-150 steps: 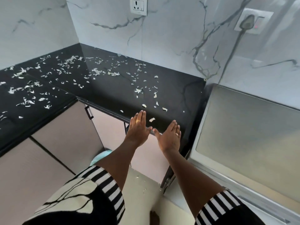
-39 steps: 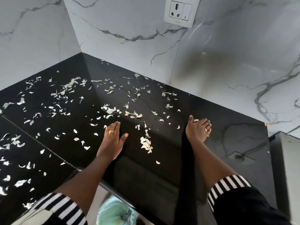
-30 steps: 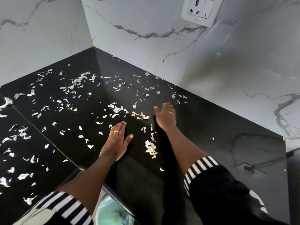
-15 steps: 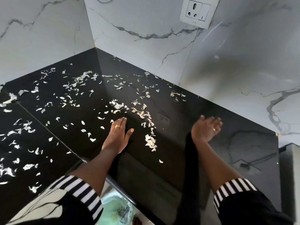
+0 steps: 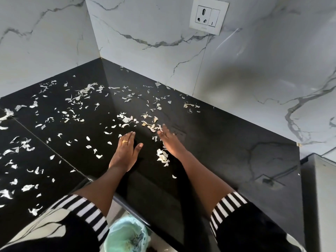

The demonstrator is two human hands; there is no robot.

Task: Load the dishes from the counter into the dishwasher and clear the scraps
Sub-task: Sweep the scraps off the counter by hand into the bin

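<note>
- Right hand (image 5: 170, 142): motion-blurred, fingertips (image 5: 163, 127) smeared. The fingers appear stretched out and close together, holding nothing. The hand is turned on its edge; contact with the counter (image 5: 227, 151) cannot be confirmed.
- Grey appliance (image 5: 320, 197) at the right margin: cut off by the frame, type cannot be told.
- Bin (image 5: 127, 235) below the counter edge: partly covered by the counter lip and the left striped sleeve (image 5: 87, 211), and cut off at the bottom.
- Left hand (image 5: 125, 151): palm flat on the black counter, fingers straight and together, thumb spread to the right, nothing held. A ring (image 5: 125, 141) sits on one finger.
- Scraps (image 5: 127, 119): pale, thin flakes strewn over the counter, thickest to the left and toward the corner under the marble wall (image 5: 145, 24).
- A line of flakes (image 5: 151, 127) lies at the right fingertips, on their left side.
- A small heap (image 5: 162, 157) lies between the two hands, just beside the heel of the right hand and apart from the left thumb.
- Single flakes lie just ahead of and to the left of the left fingertips, none under them as far as can be seen.
- The counter right of the right hand shows only reflections of the wall socket (image 5: 209, 15).
- Bin contents: a pale green liner with dark and light bits inside, too indistinct to identify.
</note>
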